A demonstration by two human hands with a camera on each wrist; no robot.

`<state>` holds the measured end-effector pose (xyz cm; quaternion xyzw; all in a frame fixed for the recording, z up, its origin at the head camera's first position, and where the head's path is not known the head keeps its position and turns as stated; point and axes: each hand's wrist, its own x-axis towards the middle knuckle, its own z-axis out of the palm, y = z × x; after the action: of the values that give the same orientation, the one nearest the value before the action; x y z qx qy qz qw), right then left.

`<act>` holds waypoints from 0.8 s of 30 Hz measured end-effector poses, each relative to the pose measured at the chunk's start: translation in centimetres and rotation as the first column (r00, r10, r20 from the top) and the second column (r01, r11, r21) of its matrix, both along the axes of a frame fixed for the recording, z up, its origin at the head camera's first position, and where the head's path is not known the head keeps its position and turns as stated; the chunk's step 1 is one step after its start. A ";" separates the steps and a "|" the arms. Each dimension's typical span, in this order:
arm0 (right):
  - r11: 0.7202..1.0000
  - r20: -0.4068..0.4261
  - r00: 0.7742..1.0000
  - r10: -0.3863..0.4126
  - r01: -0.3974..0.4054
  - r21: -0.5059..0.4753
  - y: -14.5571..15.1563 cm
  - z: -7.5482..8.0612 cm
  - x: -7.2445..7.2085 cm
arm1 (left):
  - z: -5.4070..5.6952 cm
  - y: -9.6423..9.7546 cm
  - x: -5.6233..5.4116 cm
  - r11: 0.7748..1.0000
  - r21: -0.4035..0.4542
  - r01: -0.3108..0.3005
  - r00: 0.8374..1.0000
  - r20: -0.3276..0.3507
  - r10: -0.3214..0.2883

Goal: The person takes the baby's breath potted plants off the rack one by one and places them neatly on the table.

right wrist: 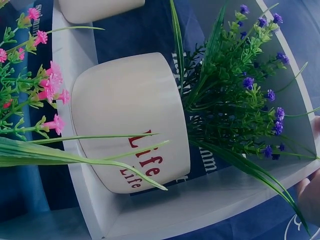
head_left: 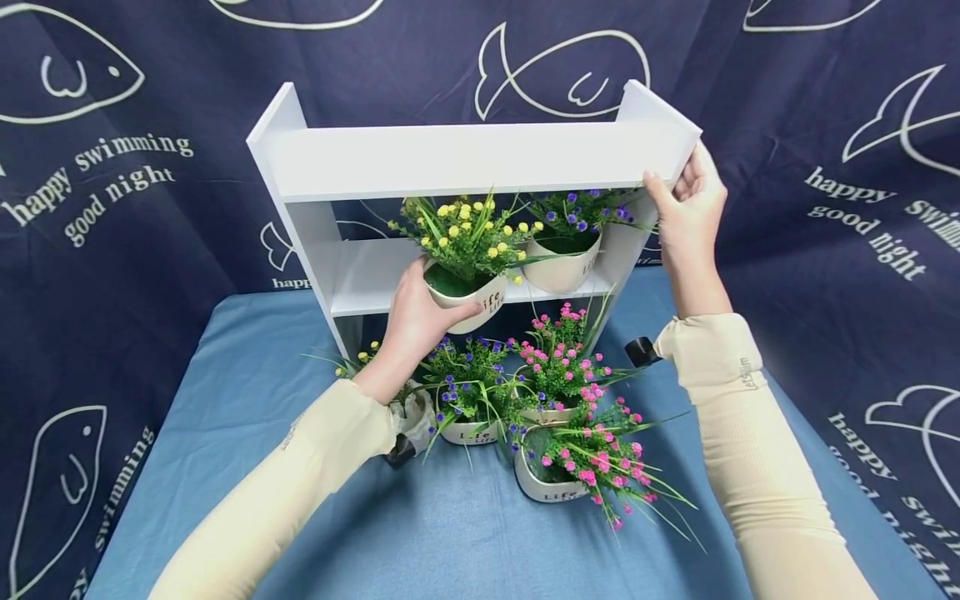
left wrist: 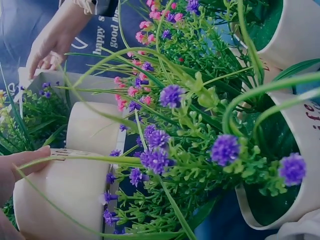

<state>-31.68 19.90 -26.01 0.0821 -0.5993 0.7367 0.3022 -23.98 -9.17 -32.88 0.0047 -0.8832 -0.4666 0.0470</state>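
Note:
My left hand grips a cream pot of yellow flowers, thumb across its front, at the front of the middle shelf. The left wrist view shows this pot from below, with fingers along its side. My right hand holds the upper right side panel of the white shelf unit, thumb on its front edge. Right of the yellow flowers, a cream pot of purple flowers stands on the middle shelf. The right wrist view shows that pot close up, with "Life" lettering.
In front of the unit, on the blue cloth, stand a purple-flowered pot and two pink-flowered pots, the nearer one leaning its blooms right. Yellow flowers show behind my left wrist. A dark patterned curtain hangs behind.

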 end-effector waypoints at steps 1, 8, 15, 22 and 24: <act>1.000 0.001 1.000 0.000 0.000 0.000 0.0 0.0 0.0 | 0.0 -0.1 0.1 1.000 0.003 0.002 1.000 -0.002 -0.002; 1.000 -0.006 1.000 0.001 -0.001 -0.002 0.0 0.0 0.1 | -0.2 -0.9 1.0 1.000 0.015 0.001 1.000 -0.015 -0.001; 1.000 -0.003 1.000 -0.001 0.001 -0.002 0.0 -0.1 0.0 | -0.6 -1.7 1.9 1.000 0.015 0.015 1.000 -0.005 -0.015; 1.000 -0.007 1.000 -0.003 0.003 0.008 0.1 -0.1 -0.1 | -0.5 -2.3 3.0 1.000 0.018 0.018 1.000 0.006 -0.018; 1.000 -0.009 1.000 -0.002 0.002 0.007 0.1 -0.1 -0.1 | -0.4 -2.4 3.4 1.000 0.009 0.012 1.000 0.000 -0.012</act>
<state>-31.77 19.97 -26.10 0.0857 -0.6005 0.7340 0.3054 -20.54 -11.61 -33.28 -0.0003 -0.8812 -0.4707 0.0444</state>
